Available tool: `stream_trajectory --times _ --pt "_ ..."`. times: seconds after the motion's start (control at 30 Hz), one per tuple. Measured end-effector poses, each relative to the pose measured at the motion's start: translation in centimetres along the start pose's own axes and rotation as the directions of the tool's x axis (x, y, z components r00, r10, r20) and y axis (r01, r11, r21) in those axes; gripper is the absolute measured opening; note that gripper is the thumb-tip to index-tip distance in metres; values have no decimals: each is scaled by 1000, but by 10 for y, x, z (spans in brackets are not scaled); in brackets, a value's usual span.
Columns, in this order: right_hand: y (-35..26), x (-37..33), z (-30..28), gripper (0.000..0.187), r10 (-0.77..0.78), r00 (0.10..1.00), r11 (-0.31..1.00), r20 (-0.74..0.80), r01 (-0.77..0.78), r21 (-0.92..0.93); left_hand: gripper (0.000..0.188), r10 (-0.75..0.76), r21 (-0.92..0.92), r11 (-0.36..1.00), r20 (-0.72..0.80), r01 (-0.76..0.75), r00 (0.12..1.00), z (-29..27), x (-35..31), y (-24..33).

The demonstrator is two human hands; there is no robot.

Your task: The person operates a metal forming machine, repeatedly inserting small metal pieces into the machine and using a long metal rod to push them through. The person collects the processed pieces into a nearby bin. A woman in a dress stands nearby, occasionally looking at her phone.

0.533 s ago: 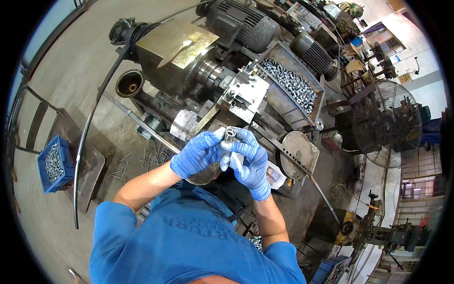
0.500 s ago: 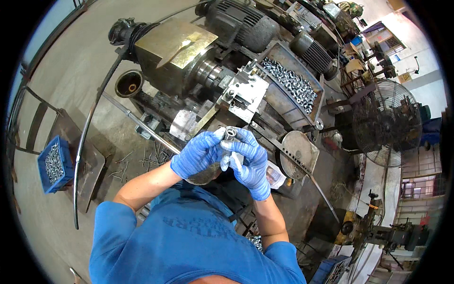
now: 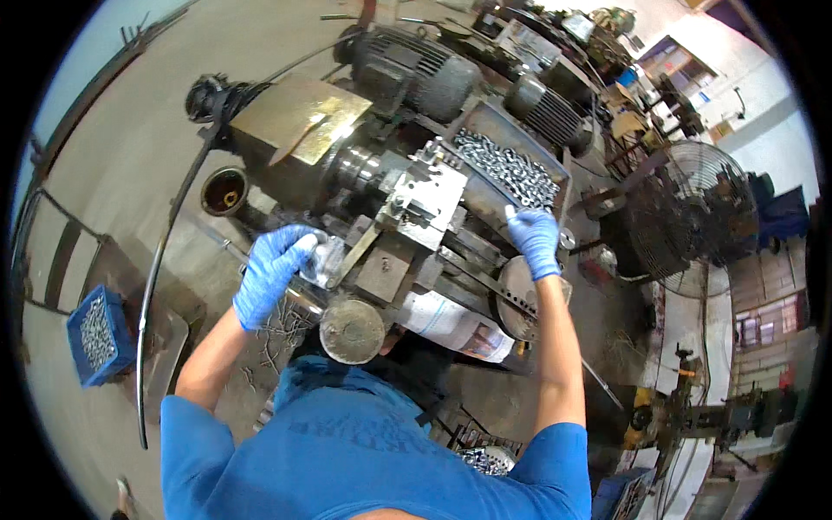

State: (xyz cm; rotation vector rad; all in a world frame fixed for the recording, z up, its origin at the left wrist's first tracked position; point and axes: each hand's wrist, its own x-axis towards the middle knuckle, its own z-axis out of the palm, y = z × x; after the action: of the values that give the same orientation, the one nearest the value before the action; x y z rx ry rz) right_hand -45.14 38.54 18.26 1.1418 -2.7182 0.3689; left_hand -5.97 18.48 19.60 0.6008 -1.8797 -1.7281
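Now the left hand [image 3: 270, 276] clenches a shiny metal part [image 3: 326, 260] beside the lathe's tool block [image 3: 423, 196]; right hand [image 3: 534, 239] pinches a bolt [image 3: 513, 211] at the tray [image 3: 555, 201]. Small, rigid, likely slick—grip the shank.

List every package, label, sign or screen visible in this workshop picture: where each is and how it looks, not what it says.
Printed sheet: draped over the machine's front edge, between the two gloved hands; white with a reddish picture.
Posters: far right wall; small, red and white rectangles.
No screens visible.
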Motion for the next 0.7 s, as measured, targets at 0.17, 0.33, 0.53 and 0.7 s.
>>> stream_trajectory --times 0.17,0.33,0.53,0.7 --pt "-25 -1 -4 33 -112 855 992 -507 129 -2 36 497 639 728 -239 -251 834 -35 23 2" --pt "-84 -87 8 23 -174 906 902 -386 304 308 52 426 796 605 -349 23 834 -55 62 11" --pt "-81 -161 13 21 -100 971 878 -217 188 440 38 620 933 314 -62 -175 782 -51 95 -24" --pt "-69 -185 -5 20 6 992 865 -126 58 498 28 576 807 449 66 -383 815 -1 60 -12"
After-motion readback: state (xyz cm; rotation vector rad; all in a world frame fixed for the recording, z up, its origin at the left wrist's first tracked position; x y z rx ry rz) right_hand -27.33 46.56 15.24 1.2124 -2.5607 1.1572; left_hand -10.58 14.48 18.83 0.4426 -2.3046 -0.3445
